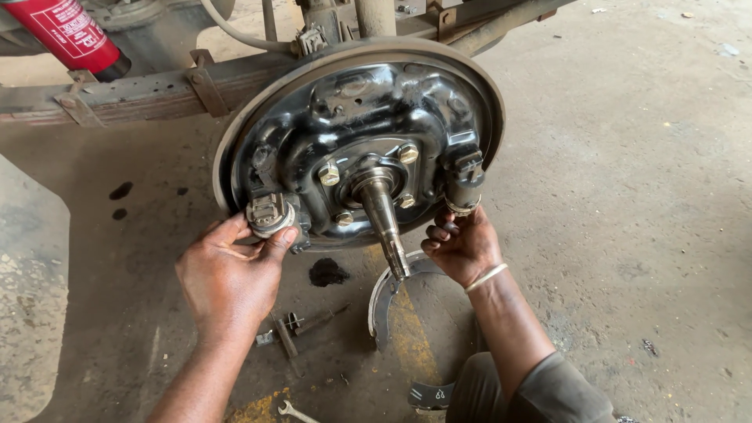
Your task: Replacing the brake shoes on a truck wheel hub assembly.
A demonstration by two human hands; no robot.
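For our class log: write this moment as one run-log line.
left hand: grips wheel cylinder | right hand: at opposite cylinder | brake shoe: on floor

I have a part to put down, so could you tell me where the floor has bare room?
The concrete floor right of the backing plate is bare. Below the spindle it is crowded: brake shoe, small parts, spanner, oil spot, between left hand and right hand.

The red cylinder (pixel 70 35) is cut off by the top edge, and the brake shoe (pixel 384 301) runs behind the right forearm
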